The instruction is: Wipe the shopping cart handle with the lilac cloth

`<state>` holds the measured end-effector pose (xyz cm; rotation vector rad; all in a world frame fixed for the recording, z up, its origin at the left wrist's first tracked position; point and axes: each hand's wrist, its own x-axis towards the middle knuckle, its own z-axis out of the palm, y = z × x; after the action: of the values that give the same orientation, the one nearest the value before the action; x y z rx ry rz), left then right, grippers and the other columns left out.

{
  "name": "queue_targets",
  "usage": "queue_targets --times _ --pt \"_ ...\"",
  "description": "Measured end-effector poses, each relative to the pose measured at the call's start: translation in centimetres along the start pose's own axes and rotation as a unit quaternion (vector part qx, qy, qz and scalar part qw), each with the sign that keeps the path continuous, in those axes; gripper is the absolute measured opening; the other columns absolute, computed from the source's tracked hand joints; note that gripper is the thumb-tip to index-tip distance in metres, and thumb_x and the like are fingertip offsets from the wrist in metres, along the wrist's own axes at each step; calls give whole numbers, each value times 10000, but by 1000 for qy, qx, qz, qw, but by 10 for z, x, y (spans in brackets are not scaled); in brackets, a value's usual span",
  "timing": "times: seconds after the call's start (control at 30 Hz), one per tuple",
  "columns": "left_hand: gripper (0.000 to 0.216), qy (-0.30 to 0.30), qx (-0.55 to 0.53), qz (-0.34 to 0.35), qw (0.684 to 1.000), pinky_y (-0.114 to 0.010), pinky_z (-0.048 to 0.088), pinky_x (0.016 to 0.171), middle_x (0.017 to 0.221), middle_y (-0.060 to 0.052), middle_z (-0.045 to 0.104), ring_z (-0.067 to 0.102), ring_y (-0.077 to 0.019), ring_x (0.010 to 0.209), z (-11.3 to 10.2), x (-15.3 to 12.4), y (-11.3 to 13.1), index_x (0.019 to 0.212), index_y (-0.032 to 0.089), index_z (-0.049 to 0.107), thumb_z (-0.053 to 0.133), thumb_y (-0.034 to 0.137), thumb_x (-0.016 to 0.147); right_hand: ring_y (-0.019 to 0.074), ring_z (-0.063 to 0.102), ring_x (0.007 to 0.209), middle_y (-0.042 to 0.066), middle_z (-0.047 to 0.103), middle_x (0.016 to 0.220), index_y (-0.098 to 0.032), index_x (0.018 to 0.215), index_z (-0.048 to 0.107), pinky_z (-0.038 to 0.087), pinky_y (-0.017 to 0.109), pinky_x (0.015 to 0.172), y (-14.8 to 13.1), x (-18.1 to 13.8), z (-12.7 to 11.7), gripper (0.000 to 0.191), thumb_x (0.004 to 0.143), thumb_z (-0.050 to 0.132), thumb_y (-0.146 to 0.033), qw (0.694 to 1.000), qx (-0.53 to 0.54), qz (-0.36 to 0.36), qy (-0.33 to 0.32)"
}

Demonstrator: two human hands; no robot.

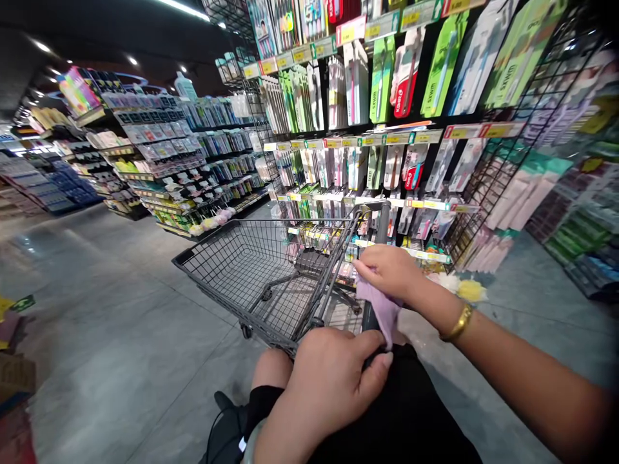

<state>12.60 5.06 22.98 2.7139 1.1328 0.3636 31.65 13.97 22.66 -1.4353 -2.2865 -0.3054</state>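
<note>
A light purple cloth (382, 308) is draped over the dark handle (382, 225) of a shopping cart. My right hand (391, 274), with a gold bracelet on its wrist, is closed on the cloth's upper part against the handle. Lower down and closer to me, my left hand (336, 367) is closed, with its thumb and forefinger pinching the cloth's pointed lower end. The cart's grey wire basket (242, 258) stretches out to the left of both hands. No goods show inside the basket.
Straight ahead stands a rack of packaged toothbrushes (382, 77) with price strips. More stocked shelves (159, 148) line the left side. Pink packages (517, 193) hang at the right. A cardboard box (17, 377) sits at the left edge on the grey floor (111, 322).
</note>
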Motion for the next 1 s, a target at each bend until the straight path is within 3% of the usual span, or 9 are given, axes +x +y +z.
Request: queue_targets --times 0.1,0.23,0.33,0.4,0.5,0.6,0.77,0.9,1.0 --pt "308 7 -3 -2 1000 -270 236 519 682 35 662 591 -157 594 0 1 1 1075 339 623 368 471 963 167 571 679 72 675 716 -167 647 679 244 297 559 -11 7 -2 491 956 399 -428 997 -49 55 -31" --pt "300 2 -19 -2 1000 -270 257 523 738 35 692 615 -151 623 -4 -5 2 1083 353 636 382 456 962 173 572 688 59 667 701 -176 662 669 334 298 636 -29 -5 -17 455 949 415 -421 991 35 -91 -94" --pt "289 -4 -28 -8 1000 -271 273 525 767 41 703 629 -147 640 -7 -12 1 1091 356 637 400 450 956 182 600 879 52 692 914 -205 842 686 403 324 831 -21 -22 -32 372 976 377 -363 959 172 -187 -123" --pt "287 -7 -31 -8 999 -271 276 525 748 39 697 624 -144 629 -8 -14 0 1065 337 645 407 449 951 208 562 1081 64 655 1127 -231 1025 670 380 361 973 -10 -31 -38 323 954 448 -455 938 232 -216 -138" --pt "295 -4 -32 2 999 -273 266 519 685 36 670 601 -139 590 -6 -14 -1 1025 323 656 403 455 949 260 489 1218 90 581 1276 -253 1173 622 342 419 1058 7 -38 -36 523 795 635 -615 932 250 -214 -148" --pt "294 5 -34 6 999 -270 287 532 700 42 679 611 -140 602 -3 -11 -1 1091 346 641 400 444 955 258 512 1196 93 596 1245 -264 1156 648 388 406 1020 25 -29 -27 521 757 687 -598 927 257 -221 -159" --pt "312 18 -18 2 1000 -265 324 552 722 45 695 634 -156 631 1 1 1 1131 377 628 381 463 961 193 597 1017 84 659 1085 -215 1013 712 449 328 895 42 -1 -14 318 943 489 -430 921 278 -219 -165" --pt "342 28 5 -2 1000 -268 335 549 712 25 692 635 -167 634 2 7 4 1053 333 669 369 468 961 185 579 806 68 661 800 -173 750 685 423 333 791 13 -7 -13 347 938 450 -344 974 150 -151 -71" --pt "342 35 9 -2 999 -256 351 558 732 20 701 638 -160 645 2 6 5 1065 324 673 370 448 965 203 570 859 77 663 843 -178 770 676 405 361 835 -7 -26 -16 384 955 409 -383 974 150 -160 -48"
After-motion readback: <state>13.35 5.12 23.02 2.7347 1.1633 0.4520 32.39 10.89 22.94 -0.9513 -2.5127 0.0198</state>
